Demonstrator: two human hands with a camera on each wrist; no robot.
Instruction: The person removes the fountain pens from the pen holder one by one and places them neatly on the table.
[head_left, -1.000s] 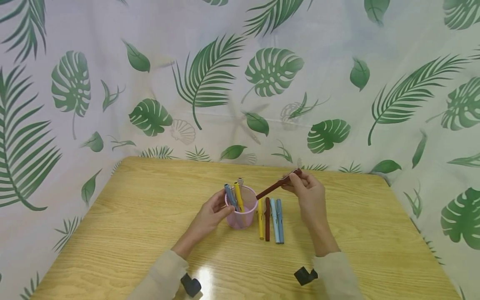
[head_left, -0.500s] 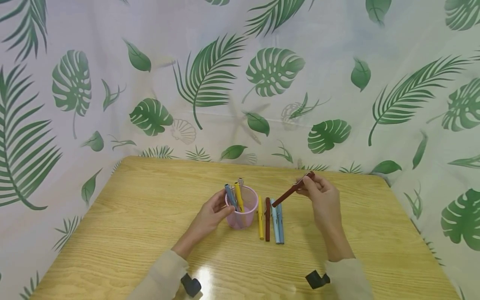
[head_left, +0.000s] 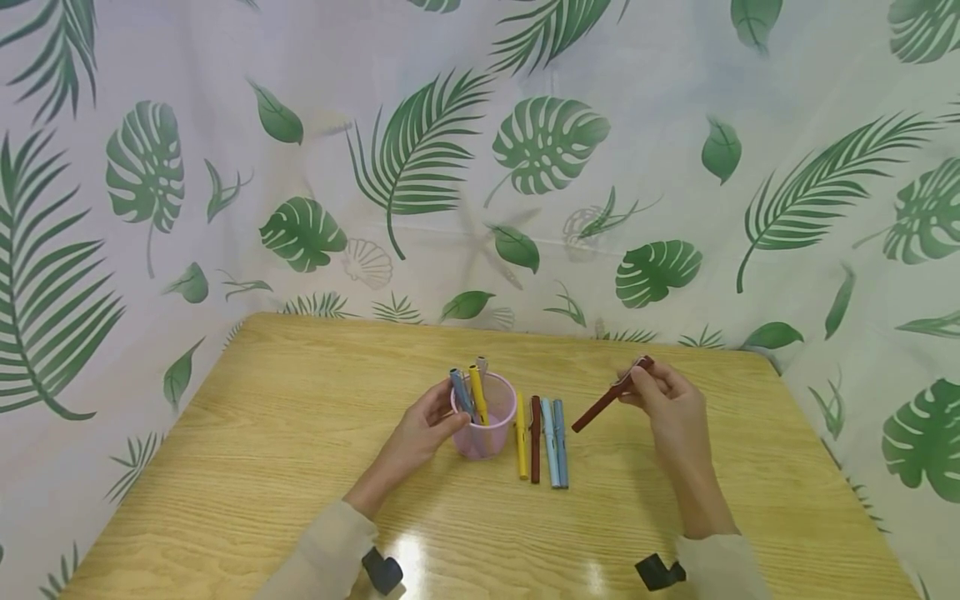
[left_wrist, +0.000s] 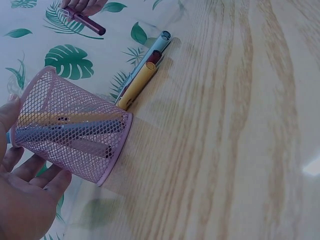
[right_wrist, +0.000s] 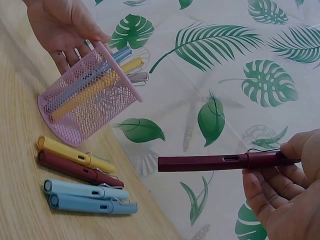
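Tapered pink mesh cup [head_left: 498, 442], gripped by left hand [head_left: 420, 429], contains slim blue pen [head_left: 462, 393], yellow pen [head_left: 478, 395], grey pen [right_wrist: 139, 77]; at four o'clock, four slim pens [head_left: 535, 439]; right hand [head_left: 675, 410] pinches maroon pen [head_left: 604, 402].

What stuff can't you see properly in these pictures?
- Head view: some fingertips of the left hand, hidden by the pink cup.
- Right wrist view: one end of the dark red pen, covered by the right hand, which the picture's edge cuts off.
- Right wrist view: the grey pen's lower end, unclear behind the mesh.
- Head view: whether the row of pens has writing; too small.
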